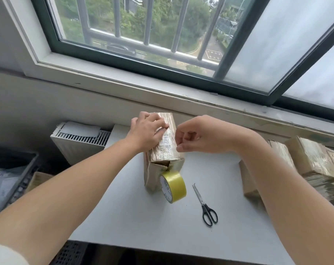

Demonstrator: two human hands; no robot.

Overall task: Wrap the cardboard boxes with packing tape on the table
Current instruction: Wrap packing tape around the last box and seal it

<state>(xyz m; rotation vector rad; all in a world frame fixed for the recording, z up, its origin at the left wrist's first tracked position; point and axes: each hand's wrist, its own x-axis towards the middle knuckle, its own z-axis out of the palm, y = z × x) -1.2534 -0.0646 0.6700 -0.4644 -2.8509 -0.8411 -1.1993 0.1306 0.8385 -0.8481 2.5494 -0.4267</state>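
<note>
A tall cardboard box [167, 150], shiny with clear tape, stands in the middle of the white table [135, 207]. My left hand [147, 131] lies on its top with fingers spread flat, pressing the tape down. My right hand [194, 135] hovers at the box's right edge with its fingers curled; what it pinches, if anything, is too small to see. A yellow roll of packing tape [173, 186] leans against the box's near end, joined to it by a strip of tape. The near flap of the box is crumpled.
Black-handled scissors [205, 205] lie right of the roll. Several taped boxes [313, 165] are stacked at the table's right end, under my right forearm. A white radiator [80, 142] and a dark crate [13, 175] sit left of the table. The windowsill runs behind.
</note>
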